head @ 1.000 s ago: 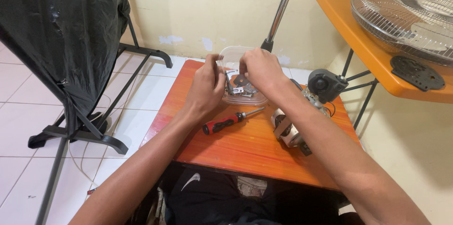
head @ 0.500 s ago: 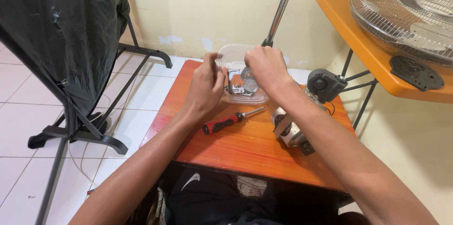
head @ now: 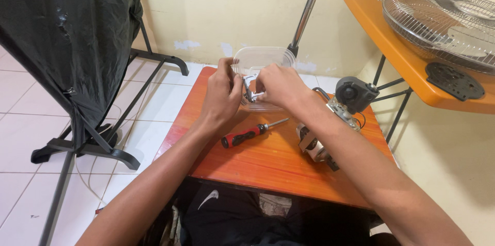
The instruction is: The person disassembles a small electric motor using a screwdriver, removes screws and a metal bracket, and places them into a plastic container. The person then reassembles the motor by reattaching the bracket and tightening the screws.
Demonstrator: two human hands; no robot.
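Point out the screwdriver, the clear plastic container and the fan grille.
screwdriver (head: 242, 136), head view, on its red and black handle.
clear plastic container (head: 258, 59), head view, on its far wall.
fan grille (head: 438, 19), head view, on its wire mesh.

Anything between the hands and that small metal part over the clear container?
Nothing visible. The left hand and right hand both already pinch the small metal part, held just in front of the clear plastic container. The red-handled screwdriver lies nearer on the orange table, out of the way.
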